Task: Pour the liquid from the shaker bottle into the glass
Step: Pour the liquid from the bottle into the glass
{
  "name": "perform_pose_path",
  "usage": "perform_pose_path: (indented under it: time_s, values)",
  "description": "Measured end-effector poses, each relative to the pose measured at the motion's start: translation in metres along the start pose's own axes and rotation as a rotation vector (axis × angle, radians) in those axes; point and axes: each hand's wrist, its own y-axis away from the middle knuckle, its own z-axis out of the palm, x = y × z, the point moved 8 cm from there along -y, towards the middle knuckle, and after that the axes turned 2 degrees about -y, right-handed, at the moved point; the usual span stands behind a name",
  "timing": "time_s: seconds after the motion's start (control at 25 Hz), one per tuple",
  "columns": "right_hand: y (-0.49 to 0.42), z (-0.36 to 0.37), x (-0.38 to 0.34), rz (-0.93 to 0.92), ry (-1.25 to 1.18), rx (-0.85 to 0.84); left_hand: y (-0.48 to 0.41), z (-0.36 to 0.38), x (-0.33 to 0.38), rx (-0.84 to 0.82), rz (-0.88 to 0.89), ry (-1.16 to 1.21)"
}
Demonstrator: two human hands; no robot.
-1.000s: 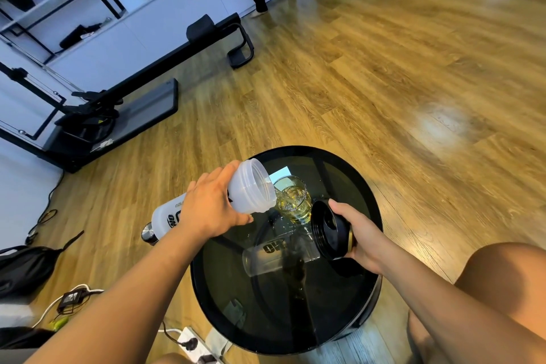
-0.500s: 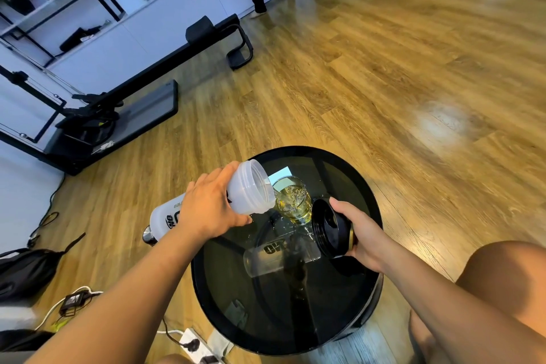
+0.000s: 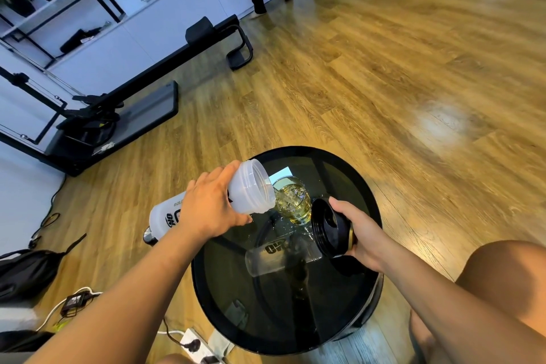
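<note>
Wooden plank flooring fills most of the view, with a round black glass table low in the middle of it. On the glass top stands the glass, upright and holding pale yellow-green liquid with what may be ice in it, though the glare and ripples make that hard to judge.

Wrapped around the middle of the shaker bottle is the left hand, fingers over the top and thumb underneath, closed firmly on the translucent white body. The bottle lies tipped close to level. Its base end, printed with a dark logo, sticks out behind the hand toward the floor side; its wide open mouth juts forward past the fingertips and sits right at the near rim of the glass, where a thin stream runs from the lip down into the drink.

Just past the glass from that mouth, the right hand clasps the black lid, fingers curled around its edge, holding it on edge above the table with its hollow inner face turned toward the glass. A gold band shows at the lid's rim by the palm.

Below the held bottle, the dark tabletop mirrors it as a faint reflection. A white power strip lies on the floor beside the table's near edge.
</note>
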Motion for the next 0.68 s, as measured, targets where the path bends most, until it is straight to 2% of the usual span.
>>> perform_pose_path:
  time_s: [0.68]
  values:
    - [-0.002,0.001,0.001,0.008,-0.011,-0.023,-0.007,-0.016,0.012,0.043,0.077,-0.154]
